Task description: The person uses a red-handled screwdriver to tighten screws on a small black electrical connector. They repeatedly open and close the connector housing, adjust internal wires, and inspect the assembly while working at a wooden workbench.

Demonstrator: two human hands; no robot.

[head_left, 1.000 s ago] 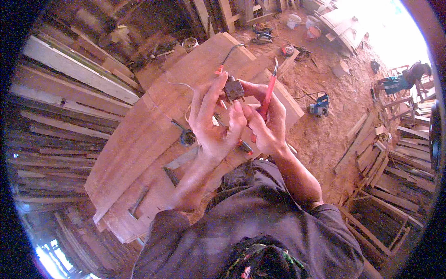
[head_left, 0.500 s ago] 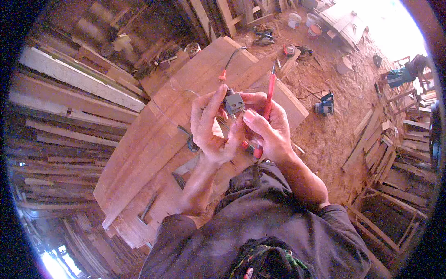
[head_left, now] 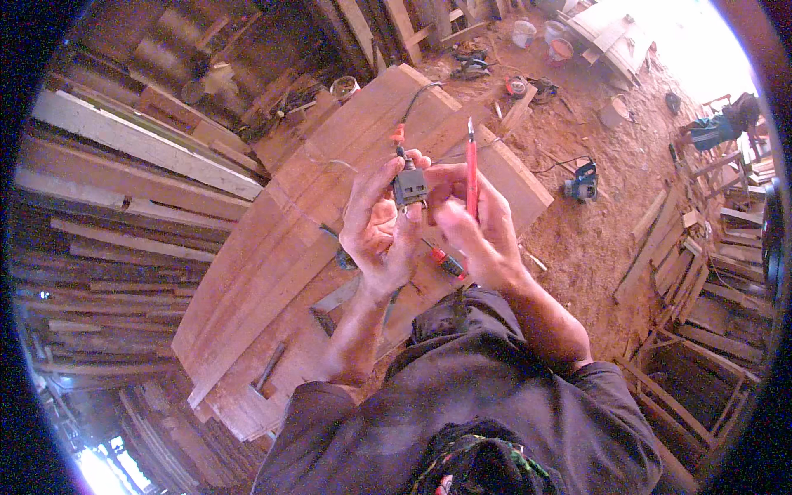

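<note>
Gray block [head_left: 409,189] is sitting just left of the right hand [head_left: 480,223]; the left hand [head_left: 381,235] is pinching it, while the right's curled fingers are gripping a red tool [head_left: 472,177] pointing forward.

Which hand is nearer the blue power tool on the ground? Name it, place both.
Right. The right hand is left of the blue power tool; the left hand, holding the grey block, is farther left.

1. The table [head_left: 247,289] is made of broad wooden boards.
2. On it lie one dark, narrow tool [head_left: 270,368] and one red and black tool [head_left: 449,263].
3. The floor [head_left: 569,264] is reddish-brown earth.
4. On it rest a blue power tool [head_left: 582,181], a pale bucket [head_left: 615,112] and long wood strips [head_left: 642,239].
</note>
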